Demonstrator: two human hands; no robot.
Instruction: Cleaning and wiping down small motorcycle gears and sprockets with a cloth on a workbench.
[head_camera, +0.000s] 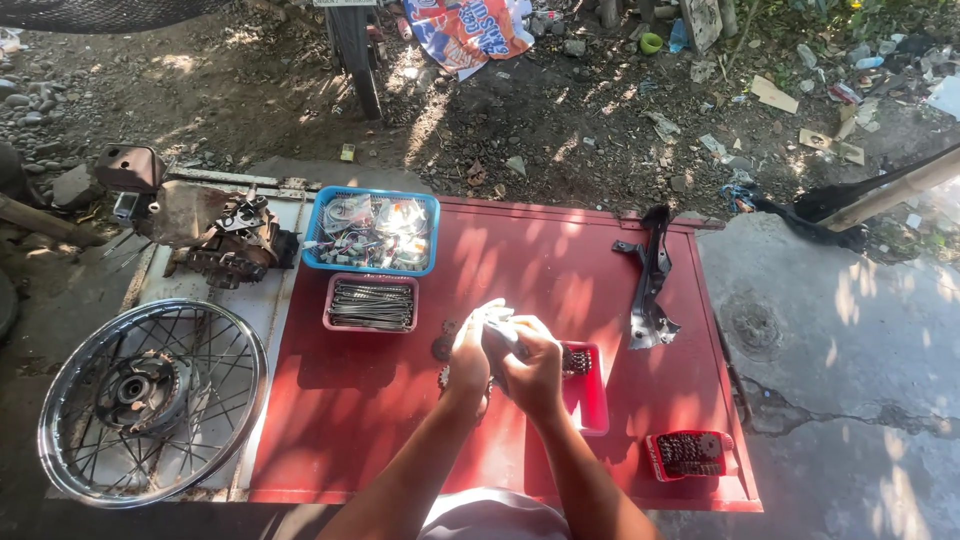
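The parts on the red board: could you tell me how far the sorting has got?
Done: spokes lie in the pink tray, small parts fill the blue basket. In hand: both hands, left and right, grip a small metal piece. Left: sprockets loose on the board.

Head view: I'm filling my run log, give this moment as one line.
left hand, right hand: together on small grey part | over red panel | spoked wheel left

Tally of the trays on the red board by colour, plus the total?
Blue tray: 1
Pink tray: 1
Red trays: 2
Total: 4, all on the red board
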